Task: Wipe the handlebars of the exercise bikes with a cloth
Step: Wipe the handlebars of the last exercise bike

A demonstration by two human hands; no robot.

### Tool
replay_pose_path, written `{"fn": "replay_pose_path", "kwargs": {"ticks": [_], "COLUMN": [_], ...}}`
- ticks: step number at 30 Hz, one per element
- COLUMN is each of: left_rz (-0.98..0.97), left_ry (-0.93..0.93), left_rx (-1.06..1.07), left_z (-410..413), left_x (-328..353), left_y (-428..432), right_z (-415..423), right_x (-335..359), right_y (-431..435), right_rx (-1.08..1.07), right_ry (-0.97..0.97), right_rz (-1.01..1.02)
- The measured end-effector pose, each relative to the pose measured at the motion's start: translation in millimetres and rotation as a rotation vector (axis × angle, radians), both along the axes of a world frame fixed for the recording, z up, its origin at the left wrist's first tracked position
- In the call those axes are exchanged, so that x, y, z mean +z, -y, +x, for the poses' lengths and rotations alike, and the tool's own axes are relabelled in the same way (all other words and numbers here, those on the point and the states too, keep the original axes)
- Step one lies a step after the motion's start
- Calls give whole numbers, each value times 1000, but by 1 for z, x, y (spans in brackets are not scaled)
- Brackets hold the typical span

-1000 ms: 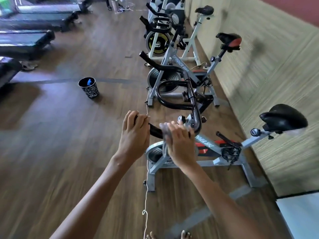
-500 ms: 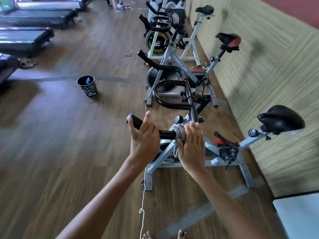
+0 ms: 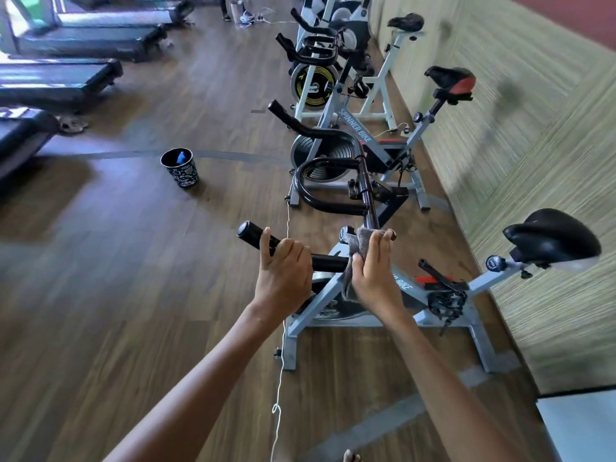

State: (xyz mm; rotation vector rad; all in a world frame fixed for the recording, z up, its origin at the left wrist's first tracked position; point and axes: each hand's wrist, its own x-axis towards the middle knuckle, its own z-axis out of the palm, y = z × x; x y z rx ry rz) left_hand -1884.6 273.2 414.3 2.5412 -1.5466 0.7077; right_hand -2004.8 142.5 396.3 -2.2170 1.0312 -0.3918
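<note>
Head camera looks down on the black handlebar (image 3: 328, 262) of the nearest exercise bike (image 3: 480, 284), a grey-framed machine standing side-on close to the person. A grey cloth (image 3: 348, 281) is bunched round the bar where the near arm meets the centre stem, and a loose tail of it hangs below the bar. The right hand (image 3: 375, 273) grips the cloth against the bar, fingers laid over the top with the tips hooked past the far side and the thumb pressed into the fabric on the near side. The left hand (image 3: 283, 273) is just beside it, further out along the same arm of the bar, fingers curled round the tube; the index finger stands a little raised. The rounded end of the bar sticks out past this hand.

The bike's black saddle (image 3: 550, 235) is off to the right, near the wall (image 3: 540, 128). Behind it stands a second bike (image 3: 355, 128) lettered SPINNER BIKE, and beyond that a third bike (image 3: 311, 83) with a yellow-marked flywheel — all in a row along the wall. A thin white string (image 3: 281, 345) runs across the wooden floor (image 3: 133, 295) past the front feet of the bikes. A dark patterned bucket (image 3: 181, 171) with something blue inside sits on the floor to the left, well apart from the bikes, and treadmills (image 3: 66, 80) line the far left side.
</note>
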Motion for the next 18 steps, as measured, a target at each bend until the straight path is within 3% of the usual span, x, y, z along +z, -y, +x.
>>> {"fn": "replay_pose_path", "kwargs": {"ticks": [6, 12, 18], "left_rz": [15, -11, -31], "left_ry": [-14, 73, 161], "left_rx": [-9, 32, 116], "left_z": [-1, 9, 18], "left_x": [1, 6, 17], "left_y": [0, -13, -35], "right_z": [45, 4, 34], "right_x": [28, 13, 20], "right_y": [72, 26, 75], "right_rx": [-45, 127, 143], "right_ry": [-188, -196, -254], "right_rz": [149, -60, -59]}}
